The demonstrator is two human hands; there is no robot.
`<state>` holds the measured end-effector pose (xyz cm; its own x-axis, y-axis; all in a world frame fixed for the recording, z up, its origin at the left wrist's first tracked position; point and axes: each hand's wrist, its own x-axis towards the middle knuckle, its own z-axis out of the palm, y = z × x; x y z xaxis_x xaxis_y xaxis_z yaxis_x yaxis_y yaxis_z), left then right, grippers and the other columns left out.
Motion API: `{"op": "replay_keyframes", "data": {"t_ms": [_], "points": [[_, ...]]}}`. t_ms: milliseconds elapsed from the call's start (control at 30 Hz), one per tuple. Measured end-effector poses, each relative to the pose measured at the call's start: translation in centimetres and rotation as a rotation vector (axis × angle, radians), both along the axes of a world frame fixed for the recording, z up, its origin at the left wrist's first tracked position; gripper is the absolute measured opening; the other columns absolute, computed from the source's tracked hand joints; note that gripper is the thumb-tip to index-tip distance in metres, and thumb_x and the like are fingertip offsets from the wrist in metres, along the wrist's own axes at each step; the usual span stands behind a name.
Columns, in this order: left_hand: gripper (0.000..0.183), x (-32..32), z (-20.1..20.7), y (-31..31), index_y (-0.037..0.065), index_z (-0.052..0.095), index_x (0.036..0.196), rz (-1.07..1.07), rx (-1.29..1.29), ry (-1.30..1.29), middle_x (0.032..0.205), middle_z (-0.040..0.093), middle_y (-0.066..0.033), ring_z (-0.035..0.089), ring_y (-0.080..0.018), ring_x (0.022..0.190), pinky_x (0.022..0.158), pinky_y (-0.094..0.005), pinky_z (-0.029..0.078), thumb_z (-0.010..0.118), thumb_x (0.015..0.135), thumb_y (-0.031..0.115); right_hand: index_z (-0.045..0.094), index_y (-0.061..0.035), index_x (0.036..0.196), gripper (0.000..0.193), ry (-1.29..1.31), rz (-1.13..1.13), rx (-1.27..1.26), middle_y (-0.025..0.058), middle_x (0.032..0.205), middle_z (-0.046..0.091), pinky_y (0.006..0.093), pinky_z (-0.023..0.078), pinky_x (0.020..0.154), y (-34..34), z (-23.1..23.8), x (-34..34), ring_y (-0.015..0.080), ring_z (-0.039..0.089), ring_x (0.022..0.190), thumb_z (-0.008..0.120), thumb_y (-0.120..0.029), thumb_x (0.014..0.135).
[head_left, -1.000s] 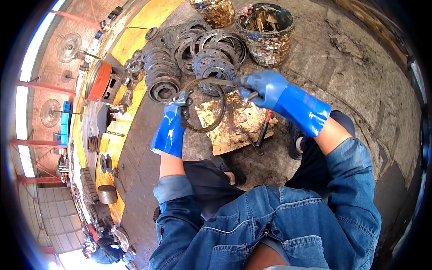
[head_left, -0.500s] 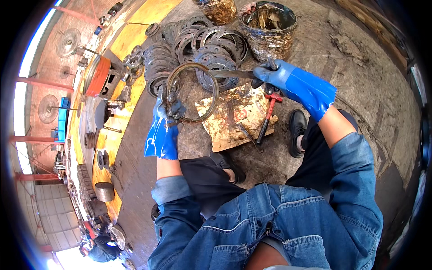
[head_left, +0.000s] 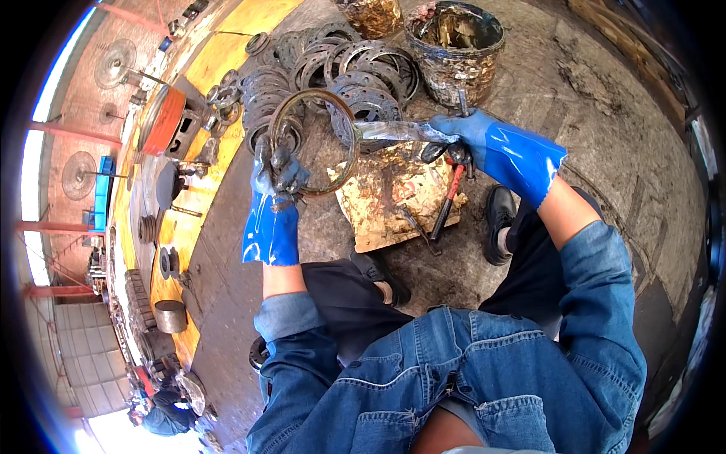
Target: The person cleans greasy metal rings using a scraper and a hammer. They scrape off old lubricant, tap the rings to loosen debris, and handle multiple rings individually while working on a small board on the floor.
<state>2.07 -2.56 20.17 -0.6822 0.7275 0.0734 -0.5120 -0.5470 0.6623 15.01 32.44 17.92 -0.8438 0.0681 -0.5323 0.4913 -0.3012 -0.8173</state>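
Note:
A thin metal ring (head_left: 352,155), brownish and greasy, stands up in my left hand (head_left: 278,175), whose blue-gloved fingers are closed round its near left side. My right hand (head_left: 470,135), also in a blue rubber glove, grips a flat-bladed scraper (head_left: 401,132) by its crosswise dark handle. The blade points left, and its tip meets the right side of the ring. Below the hands lies a stained cardboard sheet (head_left: 370,216). On its right edge rest a hammer (head_left: 451,198) with a red and black handle and a thin metal tool (head_left: 420,230).
Several dark, greasy rings (head_left: 363,94) are stacked on the floor just beyond the ring. A grimy bucket (head_left: 454,72) stands at the far right of them, with another bucket (head_left: 374,17) behind. Machine parts line a yellow strip (head_left: 185,287) at left. A person (head_left: 166,412) is at lower left.
The ring has shifted slightly up and left with my left hand. The scraper's blade has turned, showing a brighter face, and its tip stays at the ring's right side.

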Motion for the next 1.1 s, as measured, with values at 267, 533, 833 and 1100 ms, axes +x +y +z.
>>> {"op": "replay_keyframes", "data": {"t_ms": [267,533,833,1100], "points": [[0.051,-0.7,0.2,-0.3,0.016,0.05,0.065,0.027,0.018,-0.015,0.048,0.044,0.0025,0.039,-0.0126,0.035,0.039,-0.0304,0.032,0.032,0.099,0.05,0.065,-0.0129,0.09,0.013,-0.01,0.176,-0.186,-0.0001,0.064,0.054,0.0238,0.032,0.04,-0.5,0.0,0.7,0.0096,0.043,0.045,0.06,-0.025,0.09],[0.04,-1.4,-0.3,-0.6,0.011,0.058,0.088,-0.044,0.174,0.124,0.071,0.053,0.0026,0.046,-0.0137,0.044,0.044,-0.0323,0.037,0.04,0.098,0.045,0.056,-0.0036,0.107,0.023,-0.132,0.112,-0.605,0.0161,0.092,0.066,0.0202,0.034,0.036,-2.3,0.4,1.6,0.0056,0.044,0.047,0.054,-0.021,0.091],[0.045,-2.3,-1.6,-0.9,0.009,0.059,0.106,0.238,0.211,0.063,0.061,0.052,0.0052,0.038,-0.0123,0.035,0.041,-0.0322,0.035,0.04,0.097,0.048,0.052,0.0028,0.117,0.044,-0.539,-0.128,-1.071,-0.002,0.053,0.049,0.0193,0.03,0.037,-5.5,-0.3,3.5,0.0034,0.037,0.038,0.05,-0.034,0.093],[0.037,-2.6,-2.8,-1.2,0.015,0.054,0.117,0.33,0.12,0.083,0.072,0.058,0.0008,0.039,-0.0146,0.036,0.038,-0.0324,0.033,0.037,0.098,0.042,0.061,-0.0062,0.102,0.028,-0.106,-0.173,-0.354,0.0114,0.08,0.067,0.0287,0.043,0.038,-2.7,1.3,3.3,0.0136,0.056,0.051,0.05,-0.031,0.095]]}}
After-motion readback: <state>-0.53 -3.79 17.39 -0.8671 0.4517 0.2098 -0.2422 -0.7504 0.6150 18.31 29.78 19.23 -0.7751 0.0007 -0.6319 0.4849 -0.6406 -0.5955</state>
